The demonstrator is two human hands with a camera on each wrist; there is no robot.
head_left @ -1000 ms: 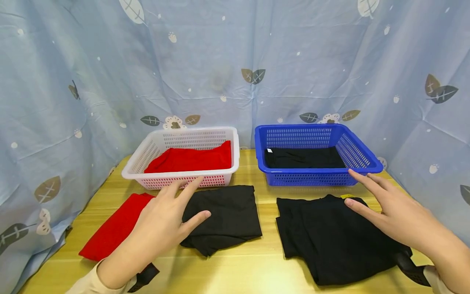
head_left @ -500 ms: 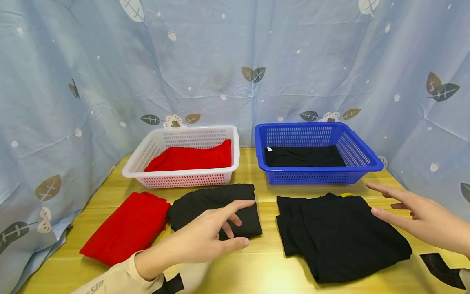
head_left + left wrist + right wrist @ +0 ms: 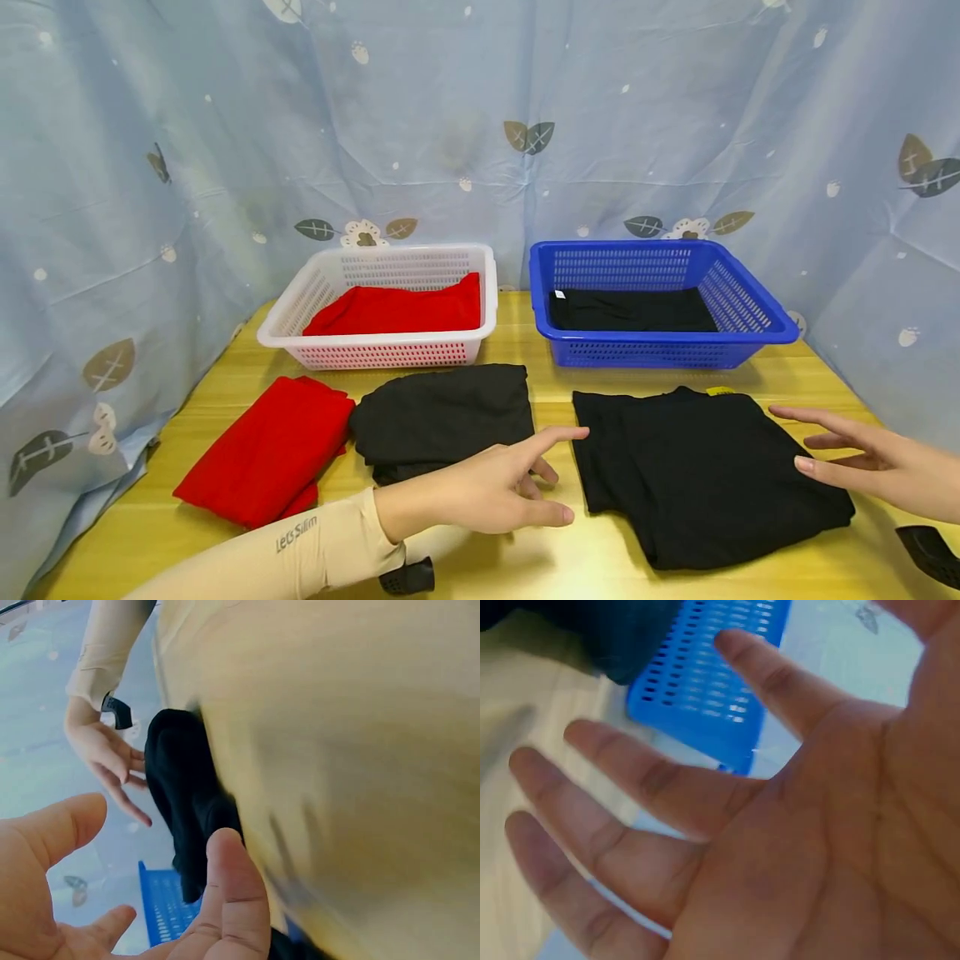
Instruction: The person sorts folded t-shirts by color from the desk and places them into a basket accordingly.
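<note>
A folded black garment (image 3: 705, 483) with a yellow tag lies on the right of the table. My left hand (image 3: 498, 492) is at its left side, fingers loosely spread and holding nothing. At its right edge is my right hand (image 3: 877, 462), also with nothing in it; the right wrist view shows the palm and spread fingers (image 3: 607, 840). In the left wrist view, the black garment (image 3: 180, 795) stands between the two hands. Behind my left forearm lie a second folded black garment (image 3: 442, 417) and a folded red garment (image 3: 270, 450), the black one partly covered by the hand.
At the back stand a white basket (image 3: 390, 339) with red cloth (image 3: 397, 310) in it and a blue basket (image 3: 660, 337) with black cloth (image 3: 630, 310) in it. A blue patterned curtain (image 3: 450, 100) hangs behind them. The wooden table (image 3: 551, 550) carries everything.
My left hand has moved right, from over the red and black garments to the left side of the right-hand black garment. My right hand has drawn back to that garment's right edge.
</note>
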